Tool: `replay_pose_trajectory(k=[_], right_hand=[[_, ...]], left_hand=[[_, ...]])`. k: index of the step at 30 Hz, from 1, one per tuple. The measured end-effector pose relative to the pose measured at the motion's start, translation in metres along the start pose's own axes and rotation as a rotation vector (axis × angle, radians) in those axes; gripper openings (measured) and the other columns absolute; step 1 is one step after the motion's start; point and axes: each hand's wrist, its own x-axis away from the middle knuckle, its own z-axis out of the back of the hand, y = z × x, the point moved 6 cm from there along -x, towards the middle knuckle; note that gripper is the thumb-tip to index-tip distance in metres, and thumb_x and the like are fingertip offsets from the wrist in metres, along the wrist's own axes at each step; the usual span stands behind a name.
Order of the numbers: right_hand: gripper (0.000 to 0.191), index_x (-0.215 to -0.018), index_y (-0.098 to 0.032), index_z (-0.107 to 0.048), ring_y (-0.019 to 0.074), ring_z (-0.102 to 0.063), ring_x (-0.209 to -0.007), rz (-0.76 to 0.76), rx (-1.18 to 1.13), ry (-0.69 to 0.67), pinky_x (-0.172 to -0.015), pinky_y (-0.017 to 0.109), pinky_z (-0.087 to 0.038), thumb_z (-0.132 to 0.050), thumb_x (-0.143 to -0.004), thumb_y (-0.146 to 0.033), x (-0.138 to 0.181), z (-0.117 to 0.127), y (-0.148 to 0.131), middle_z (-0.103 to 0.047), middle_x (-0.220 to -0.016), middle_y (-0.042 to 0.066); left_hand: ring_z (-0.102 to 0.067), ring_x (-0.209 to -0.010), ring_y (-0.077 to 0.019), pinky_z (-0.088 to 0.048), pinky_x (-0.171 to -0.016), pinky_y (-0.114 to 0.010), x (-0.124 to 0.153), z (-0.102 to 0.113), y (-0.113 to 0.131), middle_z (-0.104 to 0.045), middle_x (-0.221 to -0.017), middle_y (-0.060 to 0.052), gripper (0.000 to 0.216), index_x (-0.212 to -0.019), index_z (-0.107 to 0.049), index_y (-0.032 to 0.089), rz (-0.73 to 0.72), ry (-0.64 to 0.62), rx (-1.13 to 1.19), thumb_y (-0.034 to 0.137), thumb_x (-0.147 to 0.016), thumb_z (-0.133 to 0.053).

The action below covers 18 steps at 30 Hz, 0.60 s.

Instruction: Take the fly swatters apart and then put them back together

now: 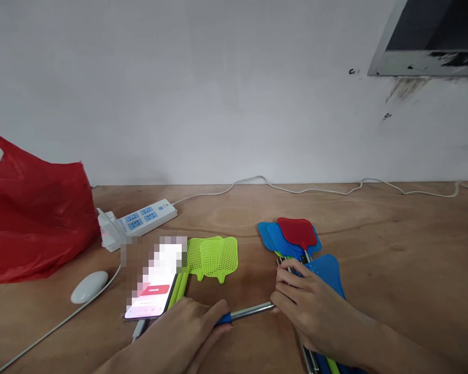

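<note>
My left hand (pixel 193 327) is closed around the blue handle (pixel 223 318) of a fly swatter. From that handle a metal rod (pixel 251 310) runs to my right hand (pixel 302 301), whose fingers are wrapped round its other end. A blue perforated swatter head (pixel 327 272) shows just beyond my right hand; whether it belongs to the held rod is hidden. Behind that hand lies a pile of swatters, with a red head (pixel 297 231) over blue heads (pixel 267 235). More rods and handles (pixel 314 361) stick out beneath my right wrist.
Two lime-green swatter heads (pixel 219 255) lie near green handles (pixel 179 285) and a lit phone (pixel 156 285). Further left are a white power strip (pixel 150 217), a white oval device (pixel 89 286) and a red plastic bag (pixel 39 213). A white cable (pixel 257 177) runs along the wall.
</note>
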Motion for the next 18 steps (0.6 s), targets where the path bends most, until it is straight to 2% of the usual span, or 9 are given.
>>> replay_pose_trajectory(k=[5,7,9,12,14,16,18], right_hand=[[0.019,-0.081,-0.018,-0.063,0.0222,-0.057,-0.081,-0.026,0.039,0.05,-0.096,0.044,-0.042,-0.053,-0.086,-0.003,-0.002,-0.002,0.003,-0.066,-0.076,0.003],[0.015,-0.091,-0.018,-0.066,0.024,-0.06,-0.092,-0.057,0.02,0.108,-0.102,0.047,-0.039,-0.054,-0.092,-0.009,0.002,0.004,0.012,-0.07,-0.088,0.005],[0.015,-0.108,-0.02,-0.065,0.0277,-0.059,-0.109,-0.123,-0.021,0.16,-0.106,0.052,-0.037,-0.058,-0.095,-0.022,0.008,0.012,0.025,-0.072,-0.108,0.007],[0.034,-0.129,-0.024,-0.058,0.0323,-0.052,-0.125,-0.304,-0.122,0.226,-0.105,0.056,-0.04,-0.058,-0.096,-0.033,0.022,0.019,0.05,-0.062,-0.133,0.011],[0.038,-0.135,-0.025,-0.052,0.0319,-0.052,-0.126,-0.474,-0.252,0.306,-0.103,0.054,-0.043,-0.054,-0.098,-0.034,0.035,0.019,0.068,-0.058,-0.137,0.013],[0.039,-0.135,-0.027,-0.05,0.0309,-0.058,-0.119,-0.675,-0.426,0.37,-0.097,0.052,-0.049,-0.053,-0.098,-0.038,0.05,0.011,0.083,-0.061,-0.132,0.012],[0.039,-0.133,-0.028,-0.051,0.0279,-0.066,-0.098,-0.865,-0.688,0.385,-0.082,0.045,-0.056,-0.053,-0.097,-0.044,0.061,-0.005,0.091,-0.068,-0.113,0.009]], left_hand=[[-0.066,-0.07,-0.0241,-0.039,-0.059,-0.031,-0.009,-0.005,0.003,-0.069,-0.083,-0.005,0.039,-0.095,-0.056,0.023,0.047,0.005,0.022,0.039,-0.108,-0.023],[-0.065,-0.073,-0.0254,-0.041,-0.062,-0.033,-0.01,-0.003,0.003,-0.069,-0.086,-0.006,0.039,-0.098,-0.057,0.023,0.072,0.011,0.036,0.04,-0.108,-0.024],[-0.065,-0.077,-0.0263,-0.043,-0.066,-0.034,-0.011,0.001,0.001,-0.069,-0.089,-0.006,0.038,-0.101,-0.058,0.023,0.097,0.022,0.058,0.04,-0.107,-0.025],[-0.065,-0.082,-0.0259,-0.045,-0.071,-0.035,-0.009,0.006,-0.003,-0.068,-0.092,-0.006,0.038,-0.1,-0.058,0.023,0.118,0.028,0.121,0.041,-0.107,-0.025],[-0.065,-0.083,-0.0247,-0.046,-0.073,-0.034,-0.007,0.006,-0.006,-0.067,-0.09,-0.005,0.038,-0.097,-0.057,0.023,0.124,0.026,0.161,0.041,-0.107,-0.025],[-0.064,-0.082,-0.0236,-0.046,-0.073,-0.033,-0.004,0.005,-0.009,-0.066,-0.088,-0.004,0.039,-0.096,-0.056,0.023,0.13,0.029,0.19,0.042,-0.107,-0.024],[-0.064,-0.082,-0.0233,-0.046,-0.073,-0.033,-0.001,0.003,-0.011,-0.066,-0.089,-0.004,0.04,-0.098,-0.056,0.024,0.147,0.041,0.209,0.044,-0.107,-0.024]])
